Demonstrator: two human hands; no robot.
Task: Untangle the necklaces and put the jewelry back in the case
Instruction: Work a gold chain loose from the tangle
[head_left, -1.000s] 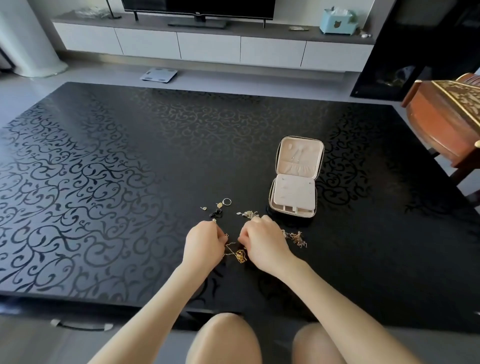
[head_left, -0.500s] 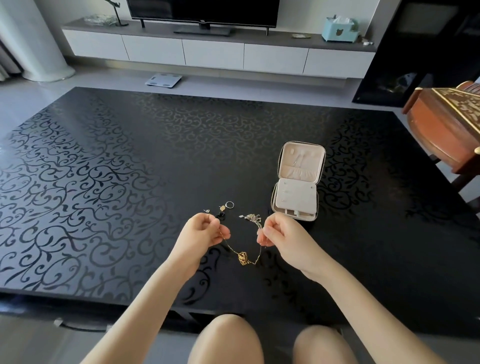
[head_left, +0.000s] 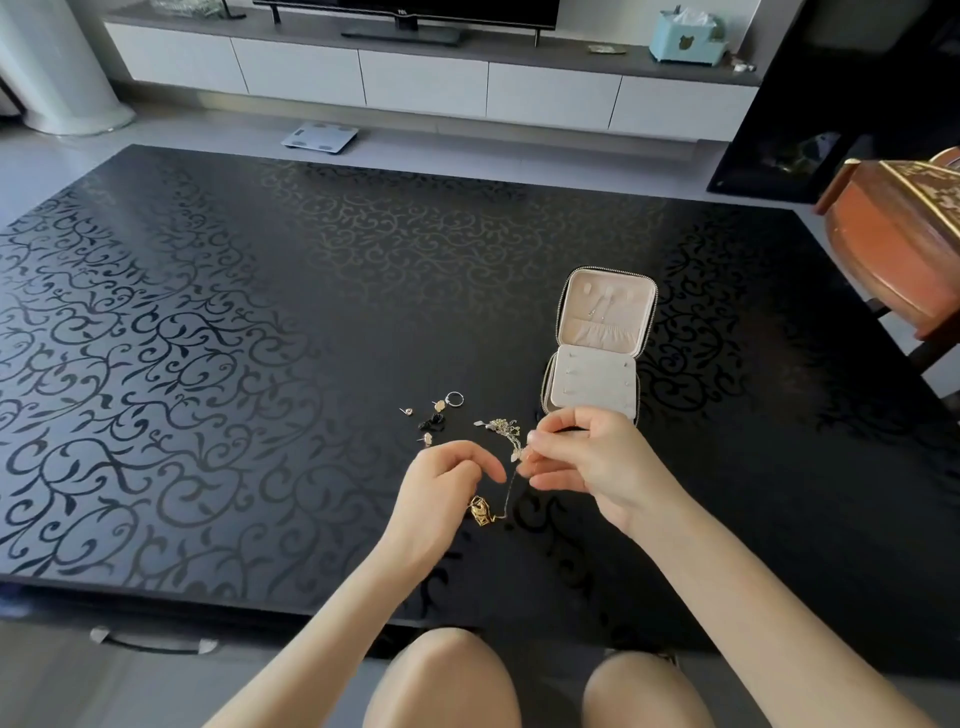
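A thin gold necklace with a gold pendant (head_left: 481, 511) hangs between my two hands above the black table (head_left: 208, 338). My left hand (head_left: 441, 493) pinches one end of the chain with curled fingers. The other end is pinched higher up by my right hand (head_left: 587, 462). A small beige jewelry case (head_left: 597, 348) lies open just beyond my right hand, its lid tilted up. Another tangled silver chain (head_left: 501, 427) lies on the table between the case and my hands. A ring (head_left: 454, 399) and small earrings (head_left: 439, 404) lie to its left.
A wooden chair (head_left: 893, 244) stands at the table's right edge. Beyond the table, a white TV cabinet (head_left: 426, 78) holds a blue tissue box (head_left: 685, 36). A bathroom scale (head_left: 319, 139) lies on the floor. My knees are below the table's near edge.
My hands rose from the table and drew apart, lifting the gold necklace so that its pendant hangs between them. My right hand has since moved higher and nearer the case.
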